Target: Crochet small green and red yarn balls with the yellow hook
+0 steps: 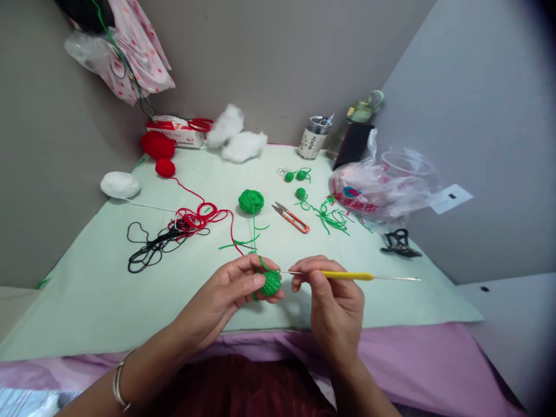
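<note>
Near the table's front edge, my left hand [237, 289] is closed on a small green crocheted ball [272, 283], with green yarn running over its fingers. My right hand [332, 301] pinches a crochet hook [351, 275] with a yellow handle, held roughly level. The hook's thin left tip meets the top right of the crocheted piece; its other metal end points right. From the piece, a strand leads up to a green yarn ball [251, 201] in the middle of the table. Orange-handled thread snips [292, 218] lie just right of that ball.
Tangled black yarn [152, 246] and red yarn [191, 220] lie left, near a white yarn ball [120, 185]. White stuffing [244, 146] and a pen holder [314, 138] stand behind. Green scraps [332, 217], a plastic bag [369, 185] and a black clip [400, 243] are right.
</note>
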The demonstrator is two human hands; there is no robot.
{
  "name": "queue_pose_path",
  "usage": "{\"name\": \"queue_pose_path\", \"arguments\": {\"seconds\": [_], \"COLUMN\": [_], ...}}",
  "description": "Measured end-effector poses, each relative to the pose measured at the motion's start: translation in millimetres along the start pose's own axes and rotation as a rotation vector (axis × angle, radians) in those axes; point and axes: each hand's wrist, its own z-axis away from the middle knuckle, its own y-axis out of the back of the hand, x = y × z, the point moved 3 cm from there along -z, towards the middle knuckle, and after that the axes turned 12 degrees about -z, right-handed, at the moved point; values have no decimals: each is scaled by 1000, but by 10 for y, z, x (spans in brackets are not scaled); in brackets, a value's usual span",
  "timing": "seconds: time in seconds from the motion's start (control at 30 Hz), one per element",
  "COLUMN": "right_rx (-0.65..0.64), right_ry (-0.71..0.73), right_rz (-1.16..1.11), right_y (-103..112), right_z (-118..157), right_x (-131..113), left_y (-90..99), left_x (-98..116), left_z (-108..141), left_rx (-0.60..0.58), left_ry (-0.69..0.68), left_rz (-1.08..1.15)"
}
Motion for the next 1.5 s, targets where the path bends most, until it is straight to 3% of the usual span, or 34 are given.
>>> {"name": "queue_pose_path", "arguments": {"seconds": [0.17,0.37,0.47,0.6,0.7,0.93,1.13,1.23,1.3,1.5], "right_rx": [-62,-285,-261,-156,-155,-253,-229,-375,-394,-292], "right_ry": [99,450,556,540,455,38,-426,-531,-545,-656], "right_rz": [154,538,627,578,456,79,-172,-173,-169,-341], "right_y": [-37,-114,-123,-128,-154,-273,-480,-594,-616,-560], "right_z": [24,83,49,-32,-88,-402,-835,-976,-1026,-1000], "right_x": [-64,-186,-204,-202,-205,-164,51,168,261,504], "left_y": [1,-25,-48,-68,-65,25,217,309,358,441], "left_x": [9,48,84,111,119,369,665,697,667,534], "left_z": [3,-24,-49,-62,-66,-145,-301,-384,-439,-516], "left_rx": [-2,10,6,12,5,-36,138,231,233,227], "left_ry": [-15,6,37,14,-19,-79,-294,-367,-355,-242], "left_rz": [-21,-35,-43,-75,-95,-261,-722,-884,-845,-604]}}
